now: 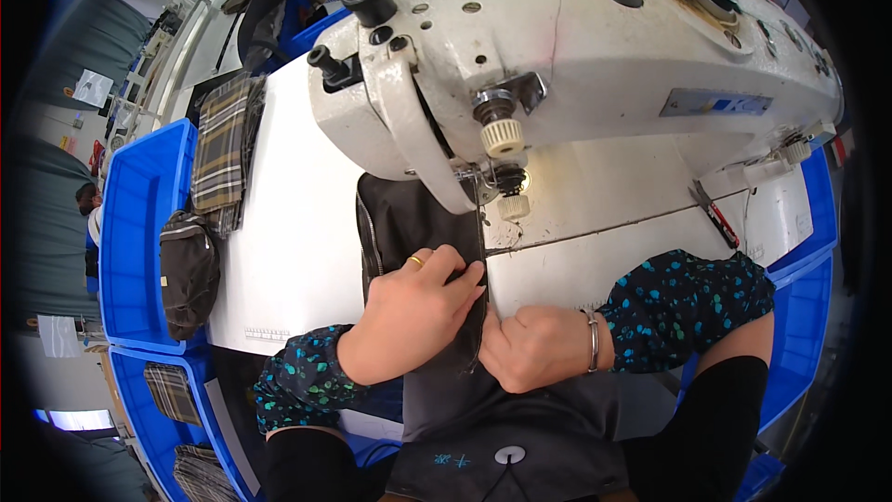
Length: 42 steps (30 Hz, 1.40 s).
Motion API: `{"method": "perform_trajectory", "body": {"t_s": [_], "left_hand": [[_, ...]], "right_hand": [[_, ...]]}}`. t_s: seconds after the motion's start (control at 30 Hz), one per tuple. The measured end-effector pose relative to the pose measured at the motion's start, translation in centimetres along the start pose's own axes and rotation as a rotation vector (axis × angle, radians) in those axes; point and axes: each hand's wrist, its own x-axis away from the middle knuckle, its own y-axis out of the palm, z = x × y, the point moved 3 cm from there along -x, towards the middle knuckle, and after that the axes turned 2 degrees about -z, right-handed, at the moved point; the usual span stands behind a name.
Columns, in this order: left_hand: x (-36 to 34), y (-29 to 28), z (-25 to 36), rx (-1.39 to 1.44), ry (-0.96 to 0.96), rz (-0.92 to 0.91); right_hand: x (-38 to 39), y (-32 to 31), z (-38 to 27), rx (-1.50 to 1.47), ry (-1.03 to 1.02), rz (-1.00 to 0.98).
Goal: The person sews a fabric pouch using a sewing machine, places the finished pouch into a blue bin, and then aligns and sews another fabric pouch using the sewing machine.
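Observation:
A dark fabric piece (404,209) lies under the needle area of a white sewing machine (595,56), with a zipper (364,232) running down its left side. My left hand (409,311), a ring on one finger, rests on the fabric with its fingers curled together at the right edge. Just below and to the right, my right hand (534,349) pinches that same edge between thumb and fingers. The lower end of the cloth hangs toward my lap, over a dark apron (511,474). Machine parts hide the needle and presser foot.
Red-and-black thread snips (715,214) lie on the white table (279,270) at the right. Folded plaid cloth (221,153) and a dark pouch (189,270) sit at the left, beside blue bins (139,223). More blue bins (804,344) stand at the right. Other people are farther back.

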Motion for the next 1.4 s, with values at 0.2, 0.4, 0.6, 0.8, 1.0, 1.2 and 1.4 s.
{"method": "perform_trajectory", "body": {"t_s": [0.2, 0.4, 0.6, 0.8, 1.0, 1.2, 1.4], "left_hand": [[0.3, 0.9, 0.2, -0.049, 0.044, 0.029], [-1.1, 0.9, -0.9, -0.056, 0.022, 0.091], [-2.8, 1.1, -2.8, -0.008, 0.024, 0.143], [-3.9, 1.7, -5.2, 0.026, 0.013, 0.197], [-3.6, 1.3, -5.7, 0.034, 0.044, 0.267], [-1.9, -1.6, -3.6, 0.028, 0.026, 0.238], [-0.9, -0.6, -3.4, 0.078, -0.004, 0.103]], "right_hand": [[0.0, -0.2, -0.1, -0.04, -0.012, 0.008], [0.0, 0.6, 1.3, 0.039, 0.038, 0.002], [0.0, 1.5, 3.3, -0.006, 0.106, -0.087], [-0.3, 2.3, 5.0, 0.063, 0.19, -0.058], [0.0, 2.9, 6.6, -0.023, 0.304, -0.012], [0.0, 2.4, 7.4, -0.346, 0.603, -0.034], [-0.1, 1.9, 8.7, -1.406, 0.926, -0.25]]}}
